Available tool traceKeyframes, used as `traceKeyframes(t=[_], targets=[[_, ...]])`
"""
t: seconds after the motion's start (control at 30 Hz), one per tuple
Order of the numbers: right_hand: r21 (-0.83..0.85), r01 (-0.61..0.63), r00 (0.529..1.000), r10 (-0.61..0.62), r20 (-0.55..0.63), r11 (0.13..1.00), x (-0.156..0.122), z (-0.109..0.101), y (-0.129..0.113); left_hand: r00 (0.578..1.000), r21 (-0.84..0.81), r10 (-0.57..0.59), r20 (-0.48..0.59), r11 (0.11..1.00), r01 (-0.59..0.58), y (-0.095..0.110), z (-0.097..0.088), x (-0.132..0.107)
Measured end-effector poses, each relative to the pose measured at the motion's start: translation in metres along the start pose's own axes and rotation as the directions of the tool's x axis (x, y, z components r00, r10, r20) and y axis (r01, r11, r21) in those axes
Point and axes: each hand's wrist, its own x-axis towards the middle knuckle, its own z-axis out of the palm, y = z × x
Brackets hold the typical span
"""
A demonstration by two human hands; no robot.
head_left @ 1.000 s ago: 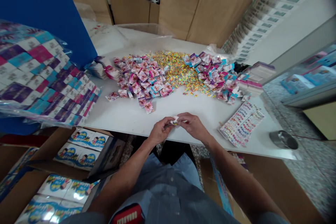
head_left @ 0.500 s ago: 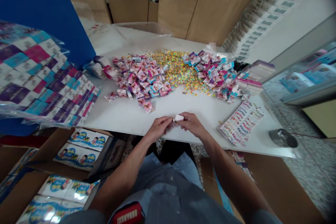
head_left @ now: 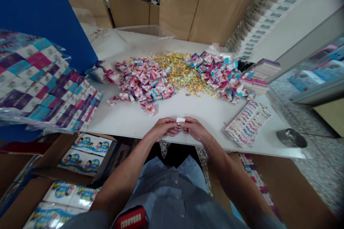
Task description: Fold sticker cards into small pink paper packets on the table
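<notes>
While our left hand and right hand pinch one small box in a closed grip by the near edge of the table, we should press lightly, thumbs even, against creasing; beyond, box piles flank gold bits.

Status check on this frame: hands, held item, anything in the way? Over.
Left hand and right hand gripping one small box. White flap showing, fingers hiding the rest partly. Piled boxes beyond, apart from hands.

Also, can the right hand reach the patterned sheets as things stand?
Likely yes: only bare tabletop separates the right hand from the patterned sheets, though it holds a small box.
</notes>
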Motion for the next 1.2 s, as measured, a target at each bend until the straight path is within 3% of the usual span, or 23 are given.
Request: traceKeyframes(t=[0.17,0.3,0.37,0.43,0.53,0.7,1.0,1.2], targets=[[0.063,0.004,0.999,-0.006,0.034,0.998,-0.004,0.0,0.006,0.998,0.046,-0.02,-0.067,0.999,0.023,0.002,0.005,0.001],[-0.091,0.201,0.98,-0.201,0.007,0.975,-0.004,0.002,0.01,0.99,0.052,0.132,-0.057,0.99,-0.129,-0.006,0.006,0.004],[-0.222,0.353,0.93,-0.368,-0.028,0.909,-0.004,0.002,0.014,0.964,0.031,0.257,-0.072,0.966,-0.256,-0.012,0.006,0.006],[-0.342,0.483,0.851,-0.525,-0.034,0.806,-0.004,0.001,0.018,0.931,0.023,0.35,-0.105,0.937,-0.349,-0.018,0.005,0.008],[-0.448,0.573,0.775,-0.631,0.026,0.686,-0.005,-0.002,0.022,0.905,0.062,0.41,-0.11,0.912,-0.406,-0.023,0.002,0.006],[-0.474,0.557,0.785,-0.618,0.033,0.682,-0.007,-0.002,0.018,0.893,0.157,0.45,-0.002,0.882,-0.444,-0.023,-0.002,0.001],[-0.388,0.469,0.856,-0.517,-0.023,0.793,-0.01,0.003,0.014,0.874,0.274,0.485,-0.031,0.845,-0.46,-0.023,-0.001,0.004],[-0.432,0.541,0.809,-0.587,0.031,0.722,-0.007,-0.003,0.017,0.836,0.362,0.548,0.029,0.774,-0.52,-0.024,-0.003,0.004]])
